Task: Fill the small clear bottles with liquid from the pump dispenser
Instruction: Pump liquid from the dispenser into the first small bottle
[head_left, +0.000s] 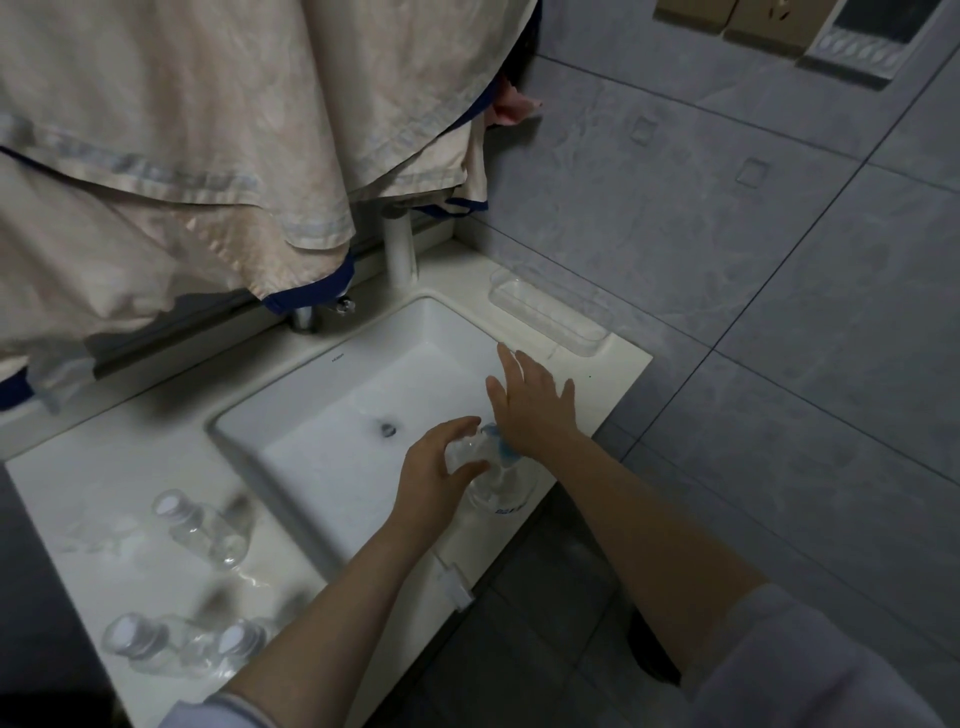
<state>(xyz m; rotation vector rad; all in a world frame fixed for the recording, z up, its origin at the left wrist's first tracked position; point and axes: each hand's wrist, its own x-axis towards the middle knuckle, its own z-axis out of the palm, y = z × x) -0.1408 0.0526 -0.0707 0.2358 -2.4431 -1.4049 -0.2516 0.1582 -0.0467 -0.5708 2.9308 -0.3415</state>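
My left hand grips a small clear bottle and holds it over the front right corner of the sink, right beside the pump. The pump dispenser is a clear bottle with a blue pump head, standing on the sink's front right rim. My right hand lies flat on top of the pump head with its fingers spread. Three more small clear bottles with white caps lie on the counter at the left: one further back, two near the front edge.
The white sink has a drain in its middle and a chrome tap at the back. A clear plastic tray sits at the back right of the counter. Beige towels hang low over the back. Grey tiled wall at the right.
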